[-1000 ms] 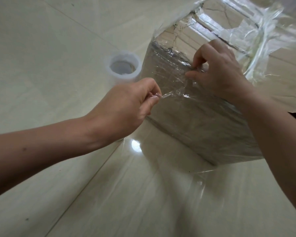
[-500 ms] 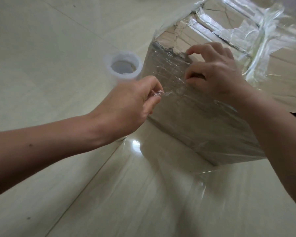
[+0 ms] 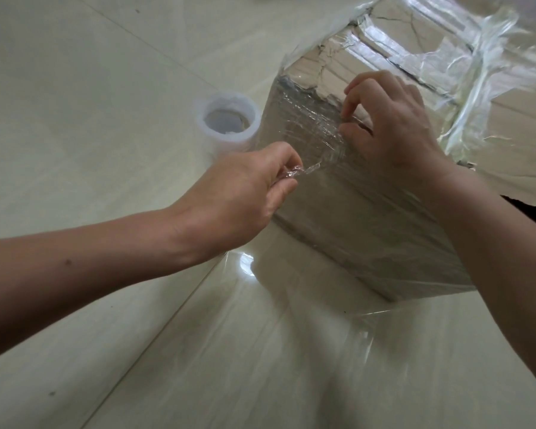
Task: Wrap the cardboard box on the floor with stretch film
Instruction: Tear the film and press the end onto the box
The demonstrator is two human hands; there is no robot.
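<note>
A cardboard box (image 3: pixel 369 224) stands on the tiled floor at the right, its near side and top covered in clear stretch film (image 3: pixel 310 131). My left hand (image 3: pixel 245 193) pinches a twisted strand of the film just left of the box's near corner. At the box's upper edge my right hand (image 3: pixel 390 125) pinches the film with curled fingers. The roll of stretch film (image 3: pixel 229 122) stands upright on the floor behind my left hand, close to the box's left corner.
A loose sheet of film (image 3: pixel 291 335) stretches across the floor in front of the box toward me. Crumpled bands of film (image 3: pixel 477 88) run over the box top. Pale floor tiles (image 3: pixel 75 119) spread to the left.
My right hand has shifted along the box's upper edge and its fingers have curled onto the film. My left hand keeps its pinch, and the strand between the hands looks stretched longer.
</note>
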